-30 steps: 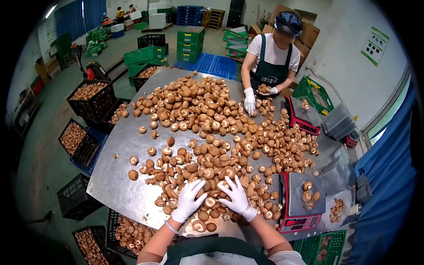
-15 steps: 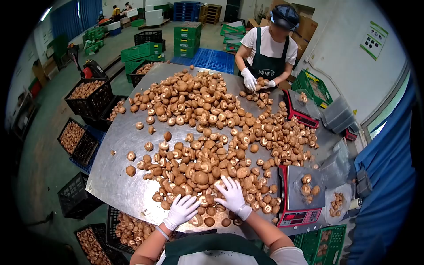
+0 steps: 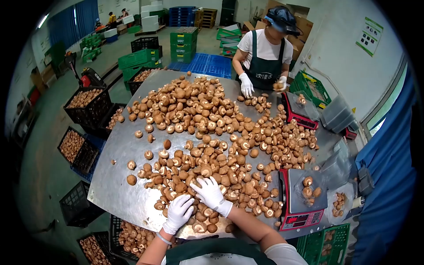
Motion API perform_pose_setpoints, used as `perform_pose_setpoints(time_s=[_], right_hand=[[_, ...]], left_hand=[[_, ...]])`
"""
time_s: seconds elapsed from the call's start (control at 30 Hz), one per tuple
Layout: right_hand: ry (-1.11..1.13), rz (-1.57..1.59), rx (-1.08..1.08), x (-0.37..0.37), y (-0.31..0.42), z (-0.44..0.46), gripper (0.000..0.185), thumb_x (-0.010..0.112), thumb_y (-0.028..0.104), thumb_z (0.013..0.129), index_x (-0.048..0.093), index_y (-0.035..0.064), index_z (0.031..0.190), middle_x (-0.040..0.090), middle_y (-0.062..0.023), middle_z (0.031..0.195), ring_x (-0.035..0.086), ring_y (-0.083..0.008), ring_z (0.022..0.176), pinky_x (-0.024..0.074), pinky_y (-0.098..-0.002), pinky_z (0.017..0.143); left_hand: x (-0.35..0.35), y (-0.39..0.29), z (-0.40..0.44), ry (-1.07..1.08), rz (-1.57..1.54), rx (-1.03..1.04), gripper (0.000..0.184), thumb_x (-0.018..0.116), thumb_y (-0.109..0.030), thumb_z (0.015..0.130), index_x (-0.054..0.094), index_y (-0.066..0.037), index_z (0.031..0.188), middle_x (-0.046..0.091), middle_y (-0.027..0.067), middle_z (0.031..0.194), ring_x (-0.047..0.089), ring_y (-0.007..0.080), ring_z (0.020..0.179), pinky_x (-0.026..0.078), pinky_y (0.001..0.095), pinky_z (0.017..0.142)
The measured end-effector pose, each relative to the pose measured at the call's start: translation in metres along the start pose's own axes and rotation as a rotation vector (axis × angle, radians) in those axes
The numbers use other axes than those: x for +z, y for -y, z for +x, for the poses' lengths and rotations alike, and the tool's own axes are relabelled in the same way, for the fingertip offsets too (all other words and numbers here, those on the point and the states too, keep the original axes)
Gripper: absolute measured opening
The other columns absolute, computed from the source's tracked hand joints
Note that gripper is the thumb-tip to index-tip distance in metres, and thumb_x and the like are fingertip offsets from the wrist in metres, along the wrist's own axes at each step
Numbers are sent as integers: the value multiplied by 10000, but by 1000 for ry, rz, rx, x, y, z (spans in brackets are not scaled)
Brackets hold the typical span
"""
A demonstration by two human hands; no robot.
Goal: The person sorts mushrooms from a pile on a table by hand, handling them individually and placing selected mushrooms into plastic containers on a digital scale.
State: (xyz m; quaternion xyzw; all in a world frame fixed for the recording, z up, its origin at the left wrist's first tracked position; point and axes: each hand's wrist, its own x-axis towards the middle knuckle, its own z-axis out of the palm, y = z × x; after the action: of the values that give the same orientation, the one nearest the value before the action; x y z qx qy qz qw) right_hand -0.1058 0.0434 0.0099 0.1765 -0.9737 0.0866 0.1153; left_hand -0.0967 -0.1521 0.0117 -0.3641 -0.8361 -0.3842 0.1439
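Observation:
Brown shiitake mushrooms (image 3: 181, 175) lie in a loose heap on the metal table (image 3: 117, 176) in front of me. My right hand (image 3: 210, 194), in a white glove, rests on the near part of the heap with its fingers stretched out over the caps. Close beside it on the left, my gloved left hand (image 3: 179, 213) touches mushrooms at the heap's near edge, its fingers extended and slightly bent. Neither hand visibly holds a mushroom, though the fingertips partly cover some caps.
To the right stands a red scale (image 3: 304, 218) with mushrooms in a clear tray on its plate. A second scale (image 3: 298, 110) is farther back. Across the table a co-worker (image 3: 265, 57) handles mushrooms. Black crates (image 3: 77, 198) line the left side; a green crate (image 3: 324, 247) is at lower right.
My right hand has moved left over the heap, closer to my left hand, which has dropped slightly lower. The co-worker's hands have moved apart, one now on the mushrooms.

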Motion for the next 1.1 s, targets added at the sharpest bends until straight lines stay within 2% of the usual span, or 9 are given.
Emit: perform_pose_setpoints(time_s=[0.23,0.4,0.47,0.63,0.73,0.8,0.93,0.97,1.1], right_hand=[[-86,511,142,-39,-24,-32,363,644,210,836,618,112,1186,593,-108,1136,550,-293,1029,435,-381,916],[-302,1818,820,-61,-73,-61,331,463,322,975,567,97,1195,632,-51,1074,600,-152,966,509,-288,796],[-330,1776,850,-59,-89,-64,310,477,274,967,593,77,1177,647,-53,1065,611,-154,969,510,-294,793],[-1,225,408,-33,-78,-51,367,552,145,852,579,145,1218,625,-85,1158,651,-243,911,519,-360,739],[144,-88,359,-15,-76,-44,499,628,164,788,529,184,1276,609,-69,1168,637,-238,916,497,-394,694],[269,-269,329,-10,-80,-36,519,660,187,765,532,196,1268,622,-66,1114,628,-228,916,482,-391,667],[104,458,450,-41,-91,-35,575,673,206,802,492,168,1346,658,-82,988,643,-232,800,508,-351,705],[320,920,675,-61,-93,-31,562,628,213,861,450,169,1392,660,-62,1006,637,-161,809,512,-292,721],[43,1985,633,-74,-70,-51,536,498,201,938,352,-13,1407,559,-118,1251,630,-159,855,511,-282,779]], left_hand=[[4,9,43,-112,-47,-163,260,649,-96,806,669,-72,1064,628,112,1081,574,305,1028,459,388,904],[36,17,93,49,94,-136,516,701,-211,778,544,-90,1254,585,97,1123,559,275,983,460,390,820],[48,13,110,202,232,-203,609,736,-286,743,523,-99,1282,568,94,1061,552,273,935,457,396,778],[62,28,115,298,248,-139,598,758,-277,712,543,-109,1244,534,99,1010,546,276,918,459,394,768],[47,28,99,150,-213,-187,576,679,-88,754,507,-98,1304,524,121,1244,563,269,1082,471,371,886],[36,20,84,210,-776,-564,627,608,-1,781,432,-85,1377,467,108,1366,529,222,1175,455,327,928],[25,9,69,86,-1365,-689,752,604,26,802,258,-61,1464,382,94,1437,496,170,1206,466,246,901],[20,4,68,91,-1415,-743,755,614,17,805,257,-64,1464,376,91,1441,500,162,1199,473,238,888],[9,-12,63,103,-1609,-824,733,621,-24,822,266,-74,1461,379,79,1435,528,155,1168,506,236,848]])
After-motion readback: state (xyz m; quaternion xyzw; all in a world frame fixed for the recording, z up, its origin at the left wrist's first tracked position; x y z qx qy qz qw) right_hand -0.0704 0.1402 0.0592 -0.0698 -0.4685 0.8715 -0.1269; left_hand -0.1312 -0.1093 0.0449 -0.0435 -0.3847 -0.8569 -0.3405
